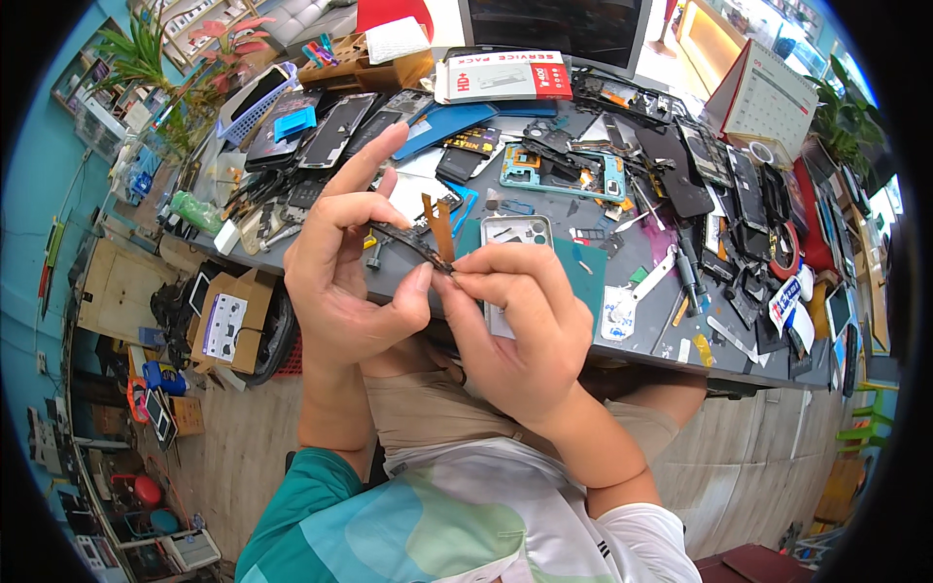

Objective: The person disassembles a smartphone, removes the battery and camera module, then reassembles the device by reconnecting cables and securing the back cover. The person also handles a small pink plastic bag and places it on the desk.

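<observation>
My left hand (pixel 340 282) holds a slim dark phone part (pixel 400 236) at an angle above the front edge of the bench, its thumb and a finger at the two ends and another finger raised. Brown flex ribbons (pixel 440 229) stand up from the part. At its lower right end my right hand (pixel 525 330) pinches with thumb and forefinger; whether a small piece sits between those fingertips I cannot make out. Partly behind the right hand lies a pale phone housing (pixel 517 229) with camera holes, on a green mat (pixel 585 282).
Phone parts crowd the grey bench (pixel 632 335), among them a light-blue phone frame (pixel 564 173). A screwdriver (pixel 690 277) lies to the right. Farther back stand a red-and-white box (pixel 503 78), a monitor (pixel 554 34) and a desk calendar (pixel 768 92). An open carton (pixel 233 321) sits lower left.
</observation>
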{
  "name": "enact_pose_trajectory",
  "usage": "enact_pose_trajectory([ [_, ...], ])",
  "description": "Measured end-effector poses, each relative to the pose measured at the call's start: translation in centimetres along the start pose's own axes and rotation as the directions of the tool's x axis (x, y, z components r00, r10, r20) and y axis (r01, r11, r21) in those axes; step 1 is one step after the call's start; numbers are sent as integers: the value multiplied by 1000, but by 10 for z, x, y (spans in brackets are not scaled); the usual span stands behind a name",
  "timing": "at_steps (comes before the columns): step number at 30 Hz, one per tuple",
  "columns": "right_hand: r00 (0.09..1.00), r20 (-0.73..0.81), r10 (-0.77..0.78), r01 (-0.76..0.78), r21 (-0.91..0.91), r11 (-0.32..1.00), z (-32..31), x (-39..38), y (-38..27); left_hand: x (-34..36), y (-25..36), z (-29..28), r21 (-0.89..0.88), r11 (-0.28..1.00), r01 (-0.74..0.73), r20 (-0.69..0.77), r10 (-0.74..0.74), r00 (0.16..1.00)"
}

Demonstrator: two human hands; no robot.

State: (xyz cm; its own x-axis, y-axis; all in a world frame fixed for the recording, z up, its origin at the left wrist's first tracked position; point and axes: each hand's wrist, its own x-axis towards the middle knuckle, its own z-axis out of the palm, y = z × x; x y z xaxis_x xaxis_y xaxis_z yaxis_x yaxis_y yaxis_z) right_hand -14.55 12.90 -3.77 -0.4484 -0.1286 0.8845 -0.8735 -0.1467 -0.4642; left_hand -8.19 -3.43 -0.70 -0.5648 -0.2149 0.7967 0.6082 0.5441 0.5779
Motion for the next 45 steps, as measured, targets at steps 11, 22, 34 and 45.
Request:
enact_pose_trajectory([
  [11,985,165,46,-68,129,989,-15,17,5,2,2,-3,18,1000,-9,48,8,999],
  [22,980,182,78,-107,158,982,-16,19,6,4,-1,-1,2,999,-44,7,44,999],
  [34,982,176,71,-97,143,985,-17,21,6,7,-2,-1,27,999,-47,20,47,999],
  [45,988,154,14,-23,59,998,-14,16,3,9,-1,-1,74,997,-18,63,14,998],
])
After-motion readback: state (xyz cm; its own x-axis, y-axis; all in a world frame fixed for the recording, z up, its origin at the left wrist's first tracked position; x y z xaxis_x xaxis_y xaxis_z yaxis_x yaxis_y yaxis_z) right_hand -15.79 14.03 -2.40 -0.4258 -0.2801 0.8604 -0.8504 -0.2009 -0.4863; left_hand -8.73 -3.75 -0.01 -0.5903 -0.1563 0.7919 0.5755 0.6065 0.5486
